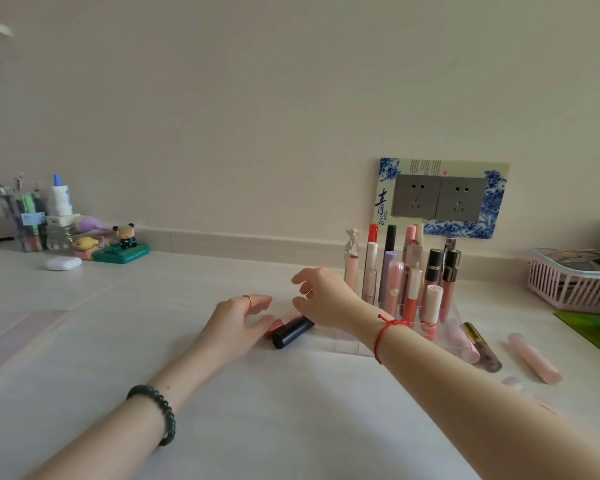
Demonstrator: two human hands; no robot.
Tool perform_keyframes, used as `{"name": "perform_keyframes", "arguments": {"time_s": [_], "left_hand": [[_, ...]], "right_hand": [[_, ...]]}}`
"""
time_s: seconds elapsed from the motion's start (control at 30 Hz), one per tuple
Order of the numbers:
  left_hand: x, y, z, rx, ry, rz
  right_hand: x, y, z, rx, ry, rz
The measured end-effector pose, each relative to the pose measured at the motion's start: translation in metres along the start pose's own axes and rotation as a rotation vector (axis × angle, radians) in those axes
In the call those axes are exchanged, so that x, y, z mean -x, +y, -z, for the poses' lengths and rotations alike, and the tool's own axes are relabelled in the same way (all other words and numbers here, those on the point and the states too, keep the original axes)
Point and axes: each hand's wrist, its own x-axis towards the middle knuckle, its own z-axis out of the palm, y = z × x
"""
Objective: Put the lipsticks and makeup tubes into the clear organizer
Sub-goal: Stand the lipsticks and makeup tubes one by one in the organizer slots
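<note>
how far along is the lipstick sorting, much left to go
Probably over halfway. Done: many tubes stand upright in the clear organizer. In hand: nothing yet; the left hand and right hand hover open over a dark lipstick and a pink lipstick lying left of it. Left: those two, plus at least a gold-capped tube and a pink tube lying to its right.

Navy lipstick (pixel 293 331), pink tube (pixel 534 357) (blue-floral socket frame (pixel 492 199)).

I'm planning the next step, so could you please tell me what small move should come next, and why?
Probably the left hand should close on the dark lipstick: it lies flat just outside the clear organizer, close to that empty hand.
</note>
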Motion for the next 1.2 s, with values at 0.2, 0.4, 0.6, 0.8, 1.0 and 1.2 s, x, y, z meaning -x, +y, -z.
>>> {"name": "perform_keyframes", "arguments": {"time_s": [0.2, 0.4, 0.6, 0.8, 1.0, 1.2], "left_hand": [[0.001, -0.013, -0.009, -0.019, -0.068, 0.002], [-0.001, -0.017, -0.004, -0.044, -0.079, -0.064], [0.001, -0.015, -0.005, -0.018, -0.032, -0.044], [0.008, -0.008, -0.002, 0.119, 0.067, 0.034], [0.016, 0.010, 0.001, 0.361, 0.145, 0.078], [0.028, 0.059, -0.008, 0.584, 0.098, -0.022]], "right_hand": [[-0.020, 0.002, -0.018, 0.160, -0.128, -0.172], [-0.029, -0.003, -0.030, 0.199, -0.131, -0.267], [-0.024, 0.000, -0.027, 0.067, -0.037, -0.250], [-0.012, -0.001, -0.021, -0.194, 0.174, -0.108], [0.022, -0.008, -0.003, -0.441, 0.431, 0.132], [0.057, -0.004, 0.030, -0.661, 0.543, 0.172]]}}
